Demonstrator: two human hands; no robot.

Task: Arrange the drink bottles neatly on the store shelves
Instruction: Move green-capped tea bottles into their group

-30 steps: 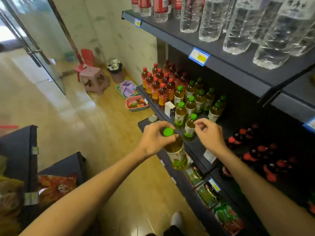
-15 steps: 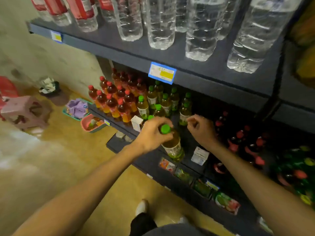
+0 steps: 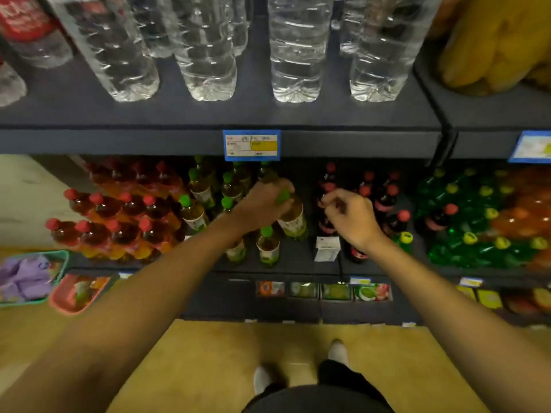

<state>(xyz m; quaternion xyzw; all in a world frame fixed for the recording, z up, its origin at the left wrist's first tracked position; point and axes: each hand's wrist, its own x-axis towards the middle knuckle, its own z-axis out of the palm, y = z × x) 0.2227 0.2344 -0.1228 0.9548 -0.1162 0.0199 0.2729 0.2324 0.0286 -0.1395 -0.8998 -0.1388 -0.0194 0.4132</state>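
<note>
Green-capped tea bottle (image 3: 293,217) at frame center, held over mid shelf (image 3: 298,257), tilted a bit, base just above shelf deck. Left hand (image 3: 262,204) gripping it from above, fingers wrapped round cap and neck, forearm running in from lower left. Right hand (image 3: 350,217) just right of bottle, not touching it, fingers loosely curled w/ thumb and forefinger tips nearly pinched, holding nothing visible; forearm in from lower right.

Just below held bottle: two more green-capped bottles (image 3: 268,247) at shelf front edge. Left of those, rows of green caps, then red-capped amber bottles (image 3: 119,222) packed to left end. Right of bottle: small white card (image 3: 326,248) at front edge, dark red-capped bottles (image 3: 387,204) behind right hand, green bottles w/ yellow caps (image 3: 477,228) further right. Open deck showing btwn front green bottles and white card.

Above: upper shelf edge w/ blue-yellow price tag (image 3: 251,145), clear water bottles (image 3: 295,55) on top. Below: lower shelf w/ snack packs (image 3: 337,292). Baskets (image 3: 32,278) on floor, lower left.
</note>
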